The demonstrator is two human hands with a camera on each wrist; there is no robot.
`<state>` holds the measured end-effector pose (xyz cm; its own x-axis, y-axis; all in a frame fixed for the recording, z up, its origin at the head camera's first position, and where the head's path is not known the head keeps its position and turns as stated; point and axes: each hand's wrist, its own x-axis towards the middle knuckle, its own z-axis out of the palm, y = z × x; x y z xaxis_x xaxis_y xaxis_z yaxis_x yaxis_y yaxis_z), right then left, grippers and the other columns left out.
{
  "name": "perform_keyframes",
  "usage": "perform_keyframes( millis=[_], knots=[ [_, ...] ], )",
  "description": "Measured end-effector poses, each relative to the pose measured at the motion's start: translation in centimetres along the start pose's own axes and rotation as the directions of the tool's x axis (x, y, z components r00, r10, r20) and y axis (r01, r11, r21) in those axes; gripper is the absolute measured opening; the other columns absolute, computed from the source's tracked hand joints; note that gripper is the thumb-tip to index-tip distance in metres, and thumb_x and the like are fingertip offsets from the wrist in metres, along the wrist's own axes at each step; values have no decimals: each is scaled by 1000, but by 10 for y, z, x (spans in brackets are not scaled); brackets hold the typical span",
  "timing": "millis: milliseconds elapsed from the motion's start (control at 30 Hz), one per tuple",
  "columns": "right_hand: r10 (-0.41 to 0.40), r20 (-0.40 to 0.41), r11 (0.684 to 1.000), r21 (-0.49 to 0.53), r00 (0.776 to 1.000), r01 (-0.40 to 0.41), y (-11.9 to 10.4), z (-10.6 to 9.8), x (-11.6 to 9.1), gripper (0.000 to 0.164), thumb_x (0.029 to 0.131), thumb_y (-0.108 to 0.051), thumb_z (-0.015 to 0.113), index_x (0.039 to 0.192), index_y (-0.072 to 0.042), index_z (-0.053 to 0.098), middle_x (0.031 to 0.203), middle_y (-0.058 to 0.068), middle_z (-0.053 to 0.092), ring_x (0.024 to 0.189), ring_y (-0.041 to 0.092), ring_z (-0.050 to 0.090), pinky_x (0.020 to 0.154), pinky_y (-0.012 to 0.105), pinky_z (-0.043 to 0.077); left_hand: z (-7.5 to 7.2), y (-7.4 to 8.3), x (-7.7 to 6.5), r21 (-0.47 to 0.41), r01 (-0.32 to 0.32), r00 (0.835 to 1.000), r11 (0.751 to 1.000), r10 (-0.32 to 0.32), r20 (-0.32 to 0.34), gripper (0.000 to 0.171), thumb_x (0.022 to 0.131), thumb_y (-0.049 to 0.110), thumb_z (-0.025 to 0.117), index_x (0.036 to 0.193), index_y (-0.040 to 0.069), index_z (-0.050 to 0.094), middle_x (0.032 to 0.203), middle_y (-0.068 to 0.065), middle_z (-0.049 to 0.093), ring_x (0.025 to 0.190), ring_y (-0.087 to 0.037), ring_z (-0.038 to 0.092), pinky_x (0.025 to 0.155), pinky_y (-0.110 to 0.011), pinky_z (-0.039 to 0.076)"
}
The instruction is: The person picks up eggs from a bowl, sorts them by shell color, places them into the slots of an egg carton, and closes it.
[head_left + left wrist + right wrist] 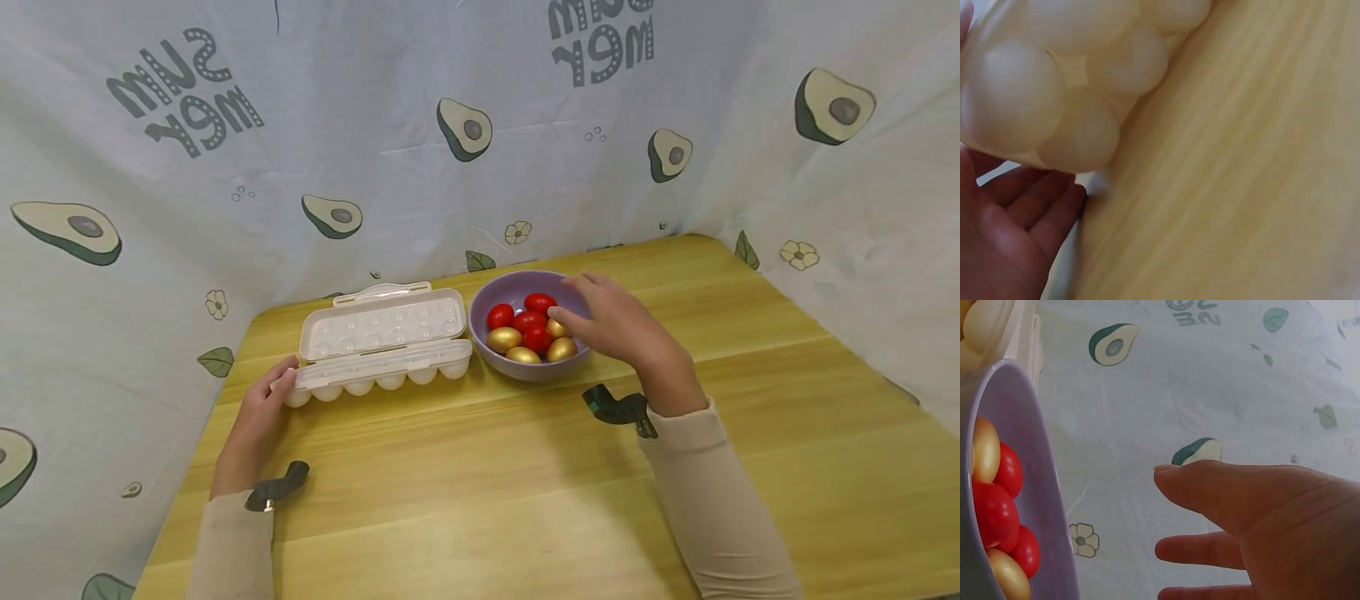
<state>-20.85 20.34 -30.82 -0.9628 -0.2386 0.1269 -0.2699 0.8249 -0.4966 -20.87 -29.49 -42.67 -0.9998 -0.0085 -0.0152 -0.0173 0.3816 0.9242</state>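
Observation:
A translucent white plastic egg carton (382, 367) lies with its lid (386, 327) folded back on the table's left side. Its rounded cups (1019, 94) fill the upper left of the left wrist view. My left hand (258, 412) holds the carton's left end, thumb on one side and fingers on the other. A purple bowl (528, 373) to the carton's right contains several red eggs (530, 322) and several gold eggs (504, 339). Over the bowl's right rim hovers my right hand (618, 325), fingers spread and holding nothing; the right wrist view shows it apart from the eggs.
The wooden table (450, 500) runs toward me and out to the right. Behind it hangs a pale curtain (375, 108) printed with avocados, which also drapes along both sides. A dark camera mount (618, 408) sits on my right wrist, another camera mount (277, 486) on my left.

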Motion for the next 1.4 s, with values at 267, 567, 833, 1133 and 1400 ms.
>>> perform_keyframes(
  millis=[267, 567, 833, 1133, 1400],
  knots=[
    [-1, 14, 1000, 10, 1000, 1, 0, 0, 2, 58, 96, -40, 56, 139, -3, 46, 142, 22, 42, 124, 40, 43, 99, 60, 41, 2, -11, -1, -77, -66, 998, 995, 66, -1, 59, 102, 28, 47, 151, 2, 26, 157, -18, 23, 145, -30, 16, 101, -2, 24],
    [12, 27, 1000, 13, 1000, -12, 1, 1, 1, 59, 96, -40, 57, 139, -3, 45, 143, 22, 40, 125, 40, 42, 100, 60, 40, 5, 5, 0, -127, 41, 999, 991, -43, -12, 80, 100, 59, 21, 152, -1, 19, 157, -19, 21, 144, -29, 15, 119, -42, 10],
    [2, 33, 1000, 16, 999, -2, 1, 1, -1, 57, 96, -37, 57, 139, -2, 45, 143, 23, 41, 126, 41, 42, 100, 61, 39, 11, 5, 7, -242, 105, 987, 965, -130, -93, 73, 101, 51, 35, 151, -1, 23, 153, -17, 31, 141, -21, 25, 117, -28, 18],
    [0, 59, 1000, 16, 998, -1, 1, 1, 1, 60, 96, -38, 57, 141, -1, 44, 147, 23, 36, 134, 42, 34, 106, 61, 32, 10, -12, 2, -242, -38, 998, 970, 26, -54, 69, 103, 44, 39, 147, -8, 29, 137, 0, 48, 130, -10, 36, 101, -9, 30],
    [-14, 66, 1000, 20, 998, 13, 3, 2, 1, 61, 95, -37, 58, 141, 0, 44, 147, 23, 38, 134, 41, 34, 106, 60, 32, 5, -20, -3, -236, -156, 986, 959, 164, 15, 56, 105, 24, 40, 147, -10, 26, 147, -10, 38, 129, -6, 36, 98, -7, 31]
  ],
)
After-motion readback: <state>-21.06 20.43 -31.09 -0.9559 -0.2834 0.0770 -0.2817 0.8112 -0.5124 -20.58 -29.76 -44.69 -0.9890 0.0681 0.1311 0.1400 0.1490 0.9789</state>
